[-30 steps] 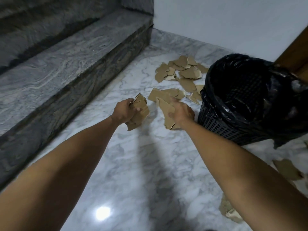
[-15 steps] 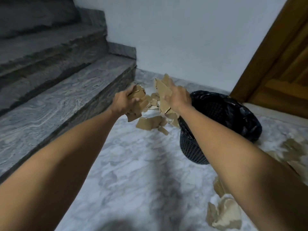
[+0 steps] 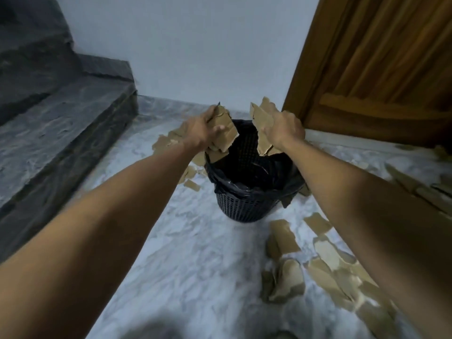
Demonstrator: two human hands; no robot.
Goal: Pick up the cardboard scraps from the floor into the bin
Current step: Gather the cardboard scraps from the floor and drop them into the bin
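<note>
A pale grey-veined marble floor (image 3: 200, 253) runs up to a plain white wall, with dark stone steps (image 3: 61, 113) on the left and a brown wooden door (image 3: 381, 69) on the right. Against that corner stands the black perforated plastic bin (image 3: 247, 206), lined with a black bag whose rim folds over its edge. Both arms reach forward over it: the left hand (image 3: 203, 132) is curled round a wad of torn brown cardboard scraps (image 3: 223, 133), and the right hand (image 3: 285, 130) is clamped on a second bunch of brown cardboard pieces (image 3: 263, 128). The two hands are apart, one at each side of the bin's mouth, with their loads hanging just above the opening. The step in hand looks like the drop. What it calls for next, by my reading, is simply loosening both grips while the scraps are over the liner, perhaps bringing the hands slightly inward first so nothing slides off the rim. The job is far from finished: loose scraps on the floor (image 3: 327, 260) lie scattered to the right of the bin, and a smaller heap (image 3: 168, 143) sits behind it on the left.
</note>
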